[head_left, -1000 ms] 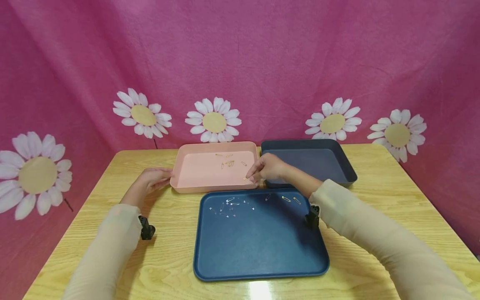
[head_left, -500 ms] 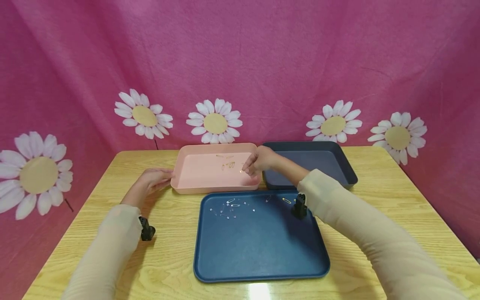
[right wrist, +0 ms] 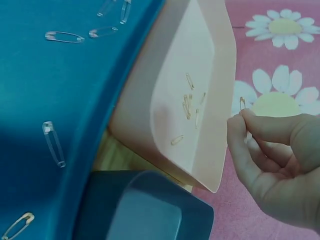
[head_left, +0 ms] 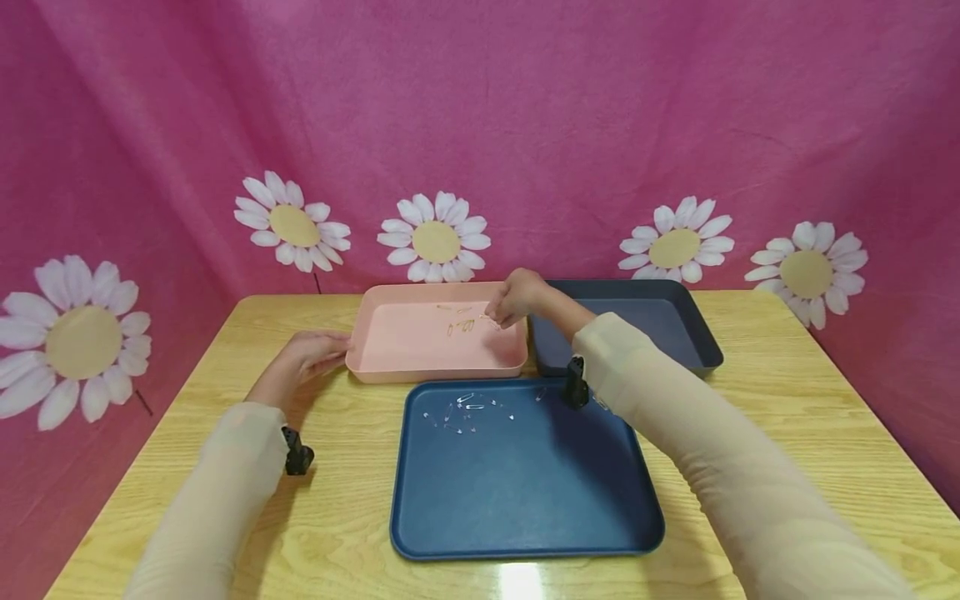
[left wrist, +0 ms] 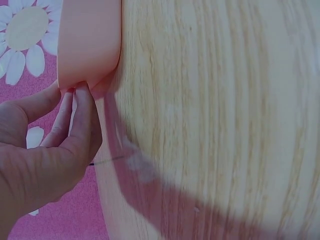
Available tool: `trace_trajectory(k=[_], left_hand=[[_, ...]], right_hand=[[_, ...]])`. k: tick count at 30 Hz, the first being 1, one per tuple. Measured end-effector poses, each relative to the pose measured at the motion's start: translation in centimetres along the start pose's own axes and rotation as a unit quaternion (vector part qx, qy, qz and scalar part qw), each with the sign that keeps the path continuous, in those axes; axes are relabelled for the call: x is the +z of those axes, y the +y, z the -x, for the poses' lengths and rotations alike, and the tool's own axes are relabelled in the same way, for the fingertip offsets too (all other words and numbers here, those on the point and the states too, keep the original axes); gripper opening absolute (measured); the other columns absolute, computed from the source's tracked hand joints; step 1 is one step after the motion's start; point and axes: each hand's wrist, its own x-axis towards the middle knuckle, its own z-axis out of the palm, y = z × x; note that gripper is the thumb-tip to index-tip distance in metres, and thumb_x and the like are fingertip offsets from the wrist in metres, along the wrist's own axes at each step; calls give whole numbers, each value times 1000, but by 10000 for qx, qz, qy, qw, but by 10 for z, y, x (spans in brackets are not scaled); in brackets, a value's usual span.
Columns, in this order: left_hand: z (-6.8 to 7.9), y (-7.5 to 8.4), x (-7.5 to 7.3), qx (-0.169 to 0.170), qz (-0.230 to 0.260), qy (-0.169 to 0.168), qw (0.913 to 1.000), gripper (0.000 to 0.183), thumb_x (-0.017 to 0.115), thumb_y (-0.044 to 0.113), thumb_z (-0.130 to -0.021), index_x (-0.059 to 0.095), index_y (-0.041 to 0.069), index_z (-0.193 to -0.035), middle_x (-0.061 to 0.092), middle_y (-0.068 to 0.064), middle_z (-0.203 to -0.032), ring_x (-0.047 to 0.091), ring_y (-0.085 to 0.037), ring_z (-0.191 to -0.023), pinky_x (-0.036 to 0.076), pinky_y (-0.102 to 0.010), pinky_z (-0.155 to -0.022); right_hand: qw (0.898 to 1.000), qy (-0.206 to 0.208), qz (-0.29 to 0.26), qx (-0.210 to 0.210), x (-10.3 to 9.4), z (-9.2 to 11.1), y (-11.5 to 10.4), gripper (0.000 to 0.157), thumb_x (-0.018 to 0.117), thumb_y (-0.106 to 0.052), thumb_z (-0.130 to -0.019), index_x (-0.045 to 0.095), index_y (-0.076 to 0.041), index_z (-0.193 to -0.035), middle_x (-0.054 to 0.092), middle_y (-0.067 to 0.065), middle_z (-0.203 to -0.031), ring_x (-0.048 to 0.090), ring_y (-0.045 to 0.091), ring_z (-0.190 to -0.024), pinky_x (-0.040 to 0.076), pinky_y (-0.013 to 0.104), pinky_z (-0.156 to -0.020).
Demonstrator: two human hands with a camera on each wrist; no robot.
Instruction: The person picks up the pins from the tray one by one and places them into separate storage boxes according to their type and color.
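A small gold safety pin (right wrist: 242, 103) is pinched between the thumb and index finger of my right hand (right wrist: 277, 155). In the head view this right hand (head_left: 519, 297) hovers over the right end of the pink tray (head_left: 405, 375). Several gold safety pins (right wrist: 187, 106) lie inside that tray. My left hand (head_left: 309, 354) touches the pink tray's left end; in the left wrist view, the fingertips (left wrist: 82, 92) rest against its outer wall. Several silver safety pins (head_left: 470, 407) lie at the upper left of the flat blue tray (head_left: 517, 500).
A dark navy tray (head_left: 633, 310) stands right of the pink one, partly behind my right forearm. Another gold safety pin (right wrist: 19, 225) lies on the blue tray. The wooden table (head_left: 337, 508) meets a pink daisy curtain (head_left: 555, 125).
My right hand has moved up and back from the pink tray's near right corner, with the pin in its grip. The left hand stays at the tray's left end.
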Motion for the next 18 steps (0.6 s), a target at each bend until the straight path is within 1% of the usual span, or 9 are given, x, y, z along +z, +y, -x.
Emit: trace_trajectory(k=[4, 6, 8, 11, 13, 14, 15, 16, 18], left_hand=[[1, 0, 0, 26, -16, -49, 10000, 51, 54, 6, -95, 38, -12, -140, 61, 14, -70, 59, 6, -69, 55, -12, -71], [1, 0, 0, 17, -52, -45, 10000, 51, 54, 7, -96, 37, -11, -141, 61, 15, -69, 59, 6, -70, 55, -12, -72], [1, 0, 0, -6, -180, -40, 9998, 52, 53, 9, -96, 37, -10, -142, 60, 16, -72, 58, 7, -71, 55, -13, -75], [1, 1, 0, -71, -359, 18, 9993, 52, 55, 11, -96, 39, -8, -142, 59, 15, -76, 57, 7, -72, 54, -13, -80], [1, 2, -1, -78, -417, 29, 9991, 52, 55, 12, -96, 39, -8, -142, 58, 15, -77, 57, 7, -73, 54, -12, -80], [1, 2, 0, -90, -418, 45, 9991, 52, 55, 12, -96, 39, -7, -142, 58, 15, -77, 57, 7, -73, 54, -12, -78], [0, 2, -1, -92, -401, 42, 9991, 52, 54, 11, -96, 39, -8, -142, 59, 15, -76, 57, 7, -72, 54, -11, -77], [0, 2, 0, -97, -384, 40, 9992, 52, 54, 11, -96, 38, -8, -142, 59, 16, -75, 57, 7, -72, 53, -11, -75], [-1, 2, 0, -122, -342, 55, 9993, 52, 55, 11, -96, 39, -7, -142, 60, 17, -72, 58, 7, -71, 53, -10, -72]], right_hand=[[9997, 150, 149, 147, -6, -16, -2, 20, 69, 1, -82, 72, 7, -101, 73, 9, -77, 71, 14, -67, 61, 32, -76], [9994, 120, 178, 278, -10, -58, 15, 22, 72, -4, -81, 73, 3, -102, 75, 11, -87, 73, 18, -77, 60, 33, -79], [9990, -160, 370, 178, -17, -108, 40, 14, 75, -15, -80, 77, -5, -89, 76, 6, -84, 73, 13, -77, 60, 27, -73], [9977, 84, 641, 180, -18, -150, 59, 14, 77, -22, -79, 77, -8, -81, 76, 1, -80, 73, 12, -74, 59, 26, -69], [9951, 429, 862, 204, -16, -126, 42, 14, 77, -21, -79, 77, -7, -79, 75, 1, -76, 73, 11, -71, 59, 25, -67], [9925, 789, 874, 333, -13, -105, 29, 14, 76, -17, -80, 77, -4, -84, 75, 2, -75, 73, 13, -71, 60, 28, -71], [9923, 946, 664, 446, -10, -82, 15, 17, 74, -14, -81, 76, -1, -91, 76, 4, -78, 74, 15, -75, 60, 29, -76], [9917, 1009, 592, 537, -8, -61, 2, 20, 73, -12, -82, 75, 1, -97, 76, 3, -76, 74, 14, -77, 59, 29, -82], [9895, 1084, 692, 661, -5, -27, -17, 24, 68, -11, -86, 73, 2, -105, 69, -3, -57, 72, 9, -66, 56, 26, -90]])
